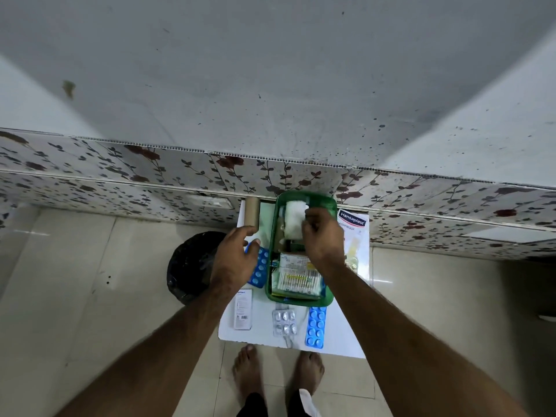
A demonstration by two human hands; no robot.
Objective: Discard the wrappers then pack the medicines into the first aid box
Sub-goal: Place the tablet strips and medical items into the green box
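Note:
An open green first aid box (330,206) stands on a small white table (331,341). Inside lie a white gauze roll (293,219) at the far end and a packet of cotton buds (298,281) at the near end. My right hand (323,236) is over the box, fingers pinched on the gauze roll. My left hand (234,257) hovers left of the box with fingers spread, above a blue blister strip (260,270). A white medicine carton (243,309), a silver blister strip (285,322) and another blue blister strip (316,326) lie along the near edge.
A bin lined with a black bag (189,263) stands on the floor left of the table. A brown bandage roll (252,213) lies at the table's far left, a Hansaplast pack (355,233) to the right of the box. A floral-tiled wall is behind. My bare feet (278,371) are below the table.

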